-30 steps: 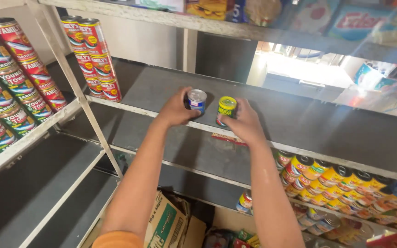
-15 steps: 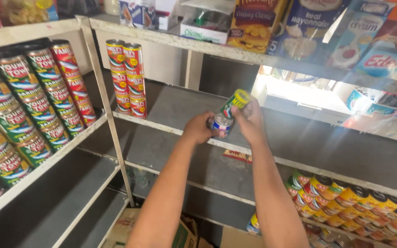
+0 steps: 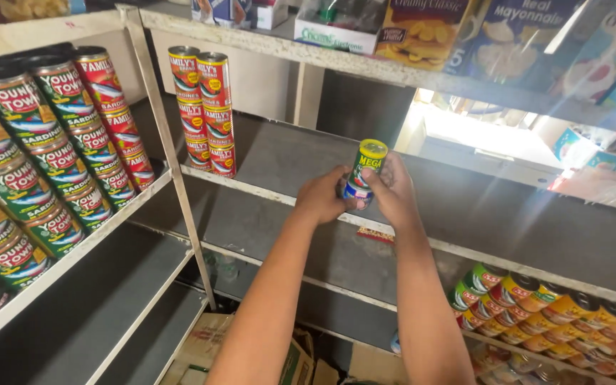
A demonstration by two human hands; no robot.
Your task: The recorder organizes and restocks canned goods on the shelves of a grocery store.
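Observation:
A green can with a yellow lid point(image 3: 368, 162) sits tilted on top of a smaller blue can point(image 3: 355, 192), both held just above the grey middle shelf point(image 3: 522, 214). My right hand point(image 3: 395, 191) wraps the green can from the right. My left hand point(image 3: 320, 197) grips the blue can from the left. The two hands touch around the cans, and the fingers hide most of the blue can.
Two stacked columns of red cans point(image 3: 203, 107) stand at the shelf's back left. Rows of red and green cans point(image 3: 33, 157) fill the left rack. Green and orange cans point(image 3: 536, 303) lie on the lower right shelf. Boxes line the top shelf point(image 3: 422, 28). Cardboard boxes point(image 3: 208, 342) sit below.
The two cans, held side by side on the shelf a second ago, have been lifted and brought together, green on top of blue. My view has shifted right and up.

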